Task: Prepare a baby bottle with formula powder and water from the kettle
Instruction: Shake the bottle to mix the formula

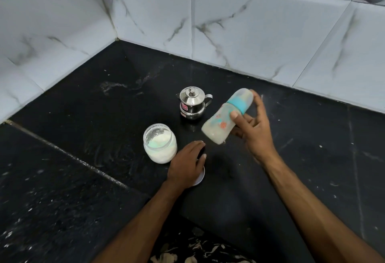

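Observation:
My right hand [253,126] grips a baby bottle [226,117] above the black counter, tilted with its teal collar and clear cap pointing up and to the right. The bottle looks blurred and holds milky liquid. A small steel kettle [192,104] with its lid on stands just left of the bottle. An open glass jar of white formula powder [160,142] with a pale green scoop inside sits in front of the kettle. My left hand [186,164] rests palm down on a white round lid [201,176] lying on the counter right of the jar.
The black stone counter [104,116] meets white marble-patterned wall tiles [250,33] in a corner at the back left. A seam runs diagonally across the counter's left side. The counter's front edge lies close below my forearms.

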Tool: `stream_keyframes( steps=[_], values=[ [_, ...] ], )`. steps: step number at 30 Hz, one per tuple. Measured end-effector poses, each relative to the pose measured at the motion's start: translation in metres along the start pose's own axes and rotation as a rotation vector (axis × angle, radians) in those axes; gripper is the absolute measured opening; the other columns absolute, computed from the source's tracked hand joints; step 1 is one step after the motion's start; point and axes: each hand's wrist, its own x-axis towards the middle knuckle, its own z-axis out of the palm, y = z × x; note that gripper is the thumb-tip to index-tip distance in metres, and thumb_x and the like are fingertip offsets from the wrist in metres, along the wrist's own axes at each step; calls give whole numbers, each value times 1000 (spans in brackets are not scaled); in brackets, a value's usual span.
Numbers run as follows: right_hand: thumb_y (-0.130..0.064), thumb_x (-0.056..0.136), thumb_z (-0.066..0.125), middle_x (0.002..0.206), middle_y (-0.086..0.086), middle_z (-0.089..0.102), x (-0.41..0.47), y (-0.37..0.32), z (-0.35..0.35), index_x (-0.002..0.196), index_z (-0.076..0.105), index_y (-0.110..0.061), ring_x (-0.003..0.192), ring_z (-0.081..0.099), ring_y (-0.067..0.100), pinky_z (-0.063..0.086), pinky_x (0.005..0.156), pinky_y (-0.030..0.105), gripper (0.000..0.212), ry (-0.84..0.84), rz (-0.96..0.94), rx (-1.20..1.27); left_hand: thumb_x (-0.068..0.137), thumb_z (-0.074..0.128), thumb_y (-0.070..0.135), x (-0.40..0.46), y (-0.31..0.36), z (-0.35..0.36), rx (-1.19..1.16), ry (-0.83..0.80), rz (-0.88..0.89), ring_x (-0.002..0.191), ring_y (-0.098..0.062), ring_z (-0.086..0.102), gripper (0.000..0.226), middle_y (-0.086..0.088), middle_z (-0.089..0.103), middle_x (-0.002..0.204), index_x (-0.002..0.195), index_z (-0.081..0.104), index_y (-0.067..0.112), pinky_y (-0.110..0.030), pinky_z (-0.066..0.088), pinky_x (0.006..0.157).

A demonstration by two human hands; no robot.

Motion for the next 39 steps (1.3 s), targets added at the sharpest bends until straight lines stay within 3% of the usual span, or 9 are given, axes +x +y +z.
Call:
stream_keyframes(
  steps=[6, 12, 14, 17, 22, 26, 30, 34, 39],
  values=[
    [-11, 76, 75, 112, 14, 72, -26, 20, 7, 145, 31, -33, 103, 71, 31, 59, 80, 39, 84, -368, 105, -163, 71, 66, 27, -6, 3, -10, -329, -86, -114, 104, -19, 60, 50, -5, 65, 115, 119, 53, 28, -29, 47, 90],
    [-19, 81, 73, 107, 5, 75, 3, 0, -13, 146, 30, -32, 100, 72, 27, 61, 75, 43, 79, 50, -75, -2, 93, 59, 22, -1, -1, 1, -6, -46, -31, 125, -17, 51, 37, -5, 58, 132, 128, 59, 10, -25, 33, 106],
    [-17, 80, 75, 112, 6, 73, -2, 2, -15, 149, 27, -32, 104, 71, 25, 60, 82, 41, 86, -44, -115, -156, 93, 58, 23, -2, -4, 2, 3, -61, -38, 125, -17, 50, 38, -4, 57, 133, 130, 57, 11, -26, 34, 106],
    [-23, 79, 81, 127, -11, 62, -10, 7, -19, 150, 22, -46, 111, 64, 3, 55, 86, 19, 95, -268, -229, -656, 93, 58, 24, -1, -4, 1, 18, -67, -19, 125, -17, 50, 39, -4, 57, 133, 130, 57, 10, -26, 34, 106],
    [-29, 81, 78, 141, -10, 51, -14, 7, -18, 149, 14, -52, 116, 57, 7, 50, 95, 20, 96, -394, -301, -960, 96, 53, 29, -1, -4, 0, 31, -94, -40, 128, -13, 45, 41, -1, 53, 137, 134, 53, 13, -25, 33, 108],
    [-28, 80, 79, 133, -21, 46, -15, 11, -20, 144, 11, -61, 108, 52, -9, 40, 85, -3, 99, -377, -257, -943, 96, 54, 28, 0, -3, -1, 20, -93, -27, 127, -14, 47, 40, -2, 55, 136, 133, 54, 12, -27, 36, 107],
    [-29, 79, 79, 130, -32, 44, -15, 16, -21, 142, 11, -64, 106, 50, -24, 40, 84, -3, 99, -350, -249, -890, 95, 55, 28, -1, -4, -1, 29, -88, -36, 127, -15, 47, 41, -3, 55, 136, 133, 54, 13, -29, 37, 107],
    [-26, 79, 80, 122, -31, 57, -12, 15, -20, 148, 20, -52, 111, 59, -8, 49, 84, 8, 95, -273, -232, -702, 94, 56, 26, 0, -3, -1, 14, -89, -23, 125, -17, 50, 39, -4, 57, 133, 131, 56, 11, -29, 39, 105],
    [-15, 80, 76, 115, 9, 72, -2, 6, -14, 150, 27, -31, 106, 70, 27, 59, 84, 41, 87, -78, -169, -150, 95, 56, 24, -1, -1, -2, 21, -76, -35, 127, -16, 48, 39, -3, 56, 134, 131, 56, 11, -28, 37, 105]
  ],
)
